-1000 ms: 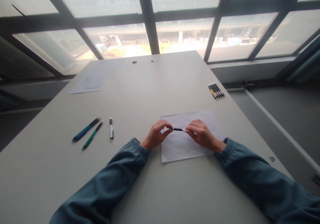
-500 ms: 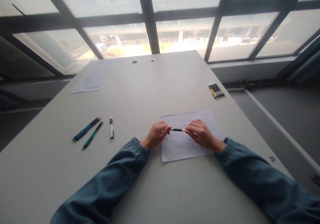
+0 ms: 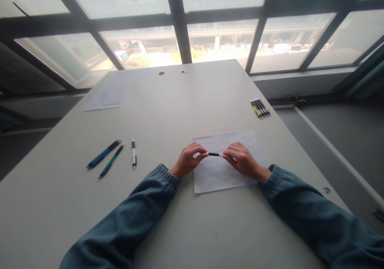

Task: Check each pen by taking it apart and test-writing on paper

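Note:
A pen with a black grip and a white barrel (image 3: pixel 214 154) is held level between my two hands. Thumb and fingers of my left hand (image 3: pixel 189 157) pinch its left tip. On the other side, my right hand (image 3: pixel 241 159) is closed round the white end, hiding part of the barrel. Beneath them lies a white sheet of paper (image 3: pixel 210 181), slightly creased. To the left of my left hand, a white pen with a black grip (image 3: pixel 133 154) rests on the table.
Farther left lie a green pen (image 3: pixel 111 161) and some dark blue pens (image 3: pixel 103 155) side by side. A row of several black pens, one part yellow (image 3: pixel 260 108), sits near the table's right edge. Papers (image 3: pixel 105 95) lie at the far left, before the windows.
My left fingers have shifted slightly on the pen's tip, with the thumb now straighter and a gap showing between thumb and fingers. My right hand has hardly moved.

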{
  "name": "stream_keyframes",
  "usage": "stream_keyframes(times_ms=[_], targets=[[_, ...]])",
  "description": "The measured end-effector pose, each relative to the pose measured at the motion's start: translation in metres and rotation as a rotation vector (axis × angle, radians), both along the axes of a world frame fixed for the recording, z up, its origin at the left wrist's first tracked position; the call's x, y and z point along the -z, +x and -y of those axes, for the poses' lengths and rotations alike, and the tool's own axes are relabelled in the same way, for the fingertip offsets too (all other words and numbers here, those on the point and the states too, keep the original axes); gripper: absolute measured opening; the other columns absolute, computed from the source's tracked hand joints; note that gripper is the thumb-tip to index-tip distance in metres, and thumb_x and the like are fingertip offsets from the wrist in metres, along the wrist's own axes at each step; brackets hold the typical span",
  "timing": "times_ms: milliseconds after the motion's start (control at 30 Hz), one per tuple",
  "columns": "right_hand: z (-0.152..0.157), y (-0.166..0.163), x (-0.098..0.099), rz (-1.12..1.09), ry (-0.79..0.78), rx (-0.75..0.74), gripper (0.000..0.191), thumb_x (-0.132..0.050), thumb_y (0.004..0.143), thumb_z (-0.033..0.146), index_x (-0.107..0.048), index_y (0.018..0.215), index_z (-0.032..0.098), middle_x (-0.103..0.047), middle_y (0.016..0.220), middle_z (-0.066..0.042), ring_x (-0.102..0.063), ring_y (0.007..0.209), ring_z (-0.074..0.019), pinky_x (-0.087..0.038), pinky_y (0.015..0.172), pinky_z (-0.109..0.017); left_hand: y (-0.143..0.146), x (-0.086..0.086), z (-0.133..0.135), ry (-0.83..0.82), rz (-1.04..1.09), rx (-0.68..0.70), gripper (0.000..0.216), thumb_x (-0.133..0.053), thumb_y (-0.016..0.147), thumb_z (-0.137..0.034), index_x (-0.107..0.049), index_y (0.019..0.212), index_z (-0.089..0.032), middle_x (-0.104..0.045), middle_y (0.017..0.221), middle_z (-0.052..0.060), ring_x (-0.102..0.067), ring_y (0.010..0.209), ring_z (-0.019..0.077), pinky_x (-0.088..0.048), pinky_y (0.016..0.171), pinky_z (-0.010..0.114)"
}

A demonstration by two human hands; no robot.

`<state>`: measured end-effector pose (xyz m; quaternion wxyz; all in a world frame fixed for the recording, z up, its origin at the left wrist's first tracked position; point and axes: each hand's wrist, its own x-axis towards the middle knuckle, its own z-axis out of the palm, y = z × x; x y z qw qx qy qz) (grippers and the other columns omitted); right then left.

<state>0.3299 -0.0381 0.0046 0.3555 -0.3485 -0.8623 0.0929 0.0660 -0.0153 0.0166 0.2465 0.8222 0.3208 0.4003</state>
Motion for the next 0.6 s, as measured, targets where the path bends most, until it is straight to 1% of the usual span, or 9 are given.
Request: stream_keyframes(times_ms=[100,233,333,367,433,500,533,600], targets=[[0.0001,-0.0001,0.0001,0.003,-0.004,0.012,0.017,-0.055,0.100,0.028,-0.066,0.090,0.019,-0.068,0.084,-0.006,-0.058,0.079,-0.0186,-0.041,0.078,-0.035,0.0006,0.0011,0.0002,-0.001,-0.002,-0.002,0.013,-0.068,0.092,-0.031,-0.070,0.090,-0.018,-0.070,0.083,0.006,-0.064,0.080,0.0173,-0.052,0.076,0.032],[0.0007,-0.0008,-0.0017,0.004,-0.002,0.021,0.018,-0.055,0.101,0.029,-0.067,0.090,0.019,-0.068,0.084,-0.006,-0.058,0.079,-0.0188,-0.041,0.078,-0.035,0.0004,0.0014,0.0012,-0.011,-0.006,-0.017,0.015,-0.067,0.092,-0.033,-0.070,0.095,-0.019,-0.069,0.086,0.006,-0.061,0.076,0.0151,-0.051,0.069,0.028],[0.0008,-0.0014,-0.0029,0.000,0.001,0.023,0.018,-0.055,0.101,0.028,-0.066,0.090,0.019,-0.068,0.083,-0.006,-0.057,0.079,-0.0189,-0.041,0.078,-0.035,-0.0002,0.0007,0.0016,-0.039,-0.021,-0.038,0.026,-0.070,0.090,-0.039,-0.068,0.107,-0.020,-0.069,0.090,0.005,-0.058,0.072,0.0138,-0.049,0.067,0.027],[0.0008,-0.0014,-0.0028,0.000,0.000,0.022,0.018,-0.055,0.101,0.028,-0.066,0.090,0.020,-0.068,0.084,-0.006,-0.057,0.079,-0.0189,-0.041,0.078,-0.035,-0.0005,0.0007,0.0015,-0.051,-0.034,-0.045,0.027,-0.069,0.090,-0.040,-0.068,0.108,-0.020,-0.068,0.089,0.005,-0.057,0.072,0.0136,-0.049,0.068,0.027],[0.0008,-0.0013,-0.0023,0.001,-0.002,0.023,0.017,-0.055,0.100,0.028,-0.066,0.090,0.020,-0.068,0.084,-0.006,-0.057,0.079,-0.0189,-0.041,0.079,-0.035,-0.0010,0.0011,0.0011,-0.069,-0.063,-0.050,0.024,-0.061,0.095,-0.041,-0.069,0.100,-0.018,-0.066,0.084,0.004,-0.056,0.072,0.0138,-0.048,0.069,0.027],[0.0010,-0.0011,-0.0016,0.002,0.000,0.019,0.016,-0.056,0.100,0.028,-0.066,0.090,0.020,-0.068,0.084,-0.005,-0.057,0.079,-0.0188,-0.041,0.079,-0.035,-0.0016,0.0024,0.0004,-0.077,-0.083,-0.029,0.032,-0.051,0.101,-0.040,-0.068,0.084,-0.017,-0.063,0.076,0.003,-0.056,0.071,0.0142,-0.046,0.070,0.027],[0.0012,-0.0010,-0.0015,0.004,0.001,0.016,0.016,-0.056,0.100,0.028,-0.066,0.091,0.020,-0.068,0.084,-0.005,-0.057,0.079,-0.0187,-0.041,0.079,-0.035,-0.0019,0.0032,0.0001,-0.079,-0.090,-0.015,0.037,-0.048,0.102,-0.039,-0.066,0.078,-0.017,-0.062,0.072,0.003,-0.056,0.070,0.0144,-0.045,0.070,0.027],[0.0016,-0.0009,-0.0017,0.008,0.006,0.006,0.015,-0.057,0.100,0.027,-0.066,0.091,0.019,-0.068,0.085,-0.005,-0.057,0.079,-0.0185,-0.041,0.079,-0.035,-0.0022,0.0045,-0.0004,-0.080,-0.101,0.007,0.039,-0.049,0.102,-0.038,-0.065,0.073,-0.017,-0.060,0.067,0.002,-0.055,0.069,0.0146,-0.044,0.069,0.027]])
